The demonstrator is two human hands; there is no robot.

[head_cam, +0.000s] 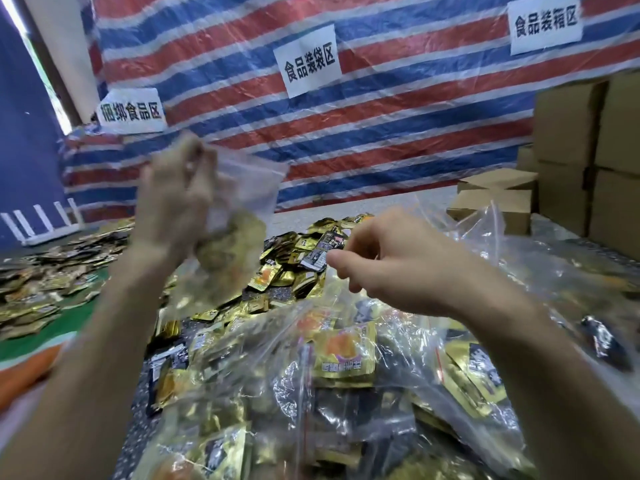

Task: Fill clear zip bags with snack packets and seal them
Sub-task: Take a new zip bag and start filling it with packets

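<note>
L hand (173,202) is up at about head-cam height, fingers clenched round the neck of a clear plastic zip bag (242,188). The bag hangs below the grip, its bottom bulging w/ gold foil packets and the mouth flared up and to the right. Prob held high so the load settles and the opening faces the other hand. This hand and bag are motion-blurred, so can't confirm if the zip is open all the way.

R hand (391,261) is lower, fingers curled, thumb + index pinching a black-and-silver foil snack packet (320,252) just over the loose heap of gold and black snack packets (287,268). Looks like a pick for the next drop-in; bag not full, not sealed imo.

Room:
- Gap btwn packet and bag mouth is open air, a short up-left path w/ nothing in it.
- Foreground is stacked w/ filled clear bags of packets (346,358) right under both forearms, so there's no flat spot close in to press the zip. Sealing likely has to happen in the air or on top of them.
- Left: spread of flat gold packets (52,271) on a green mat (45,337), white rack (38,220) behind.
- Right: brown cardboard boxes (568,133) stacked at the table edge, slack clear plastic in front of them.
- Back: red-white-blue striped tarp (381,116) w/ white paper signs (308,60), well clear of the hands.
</note>
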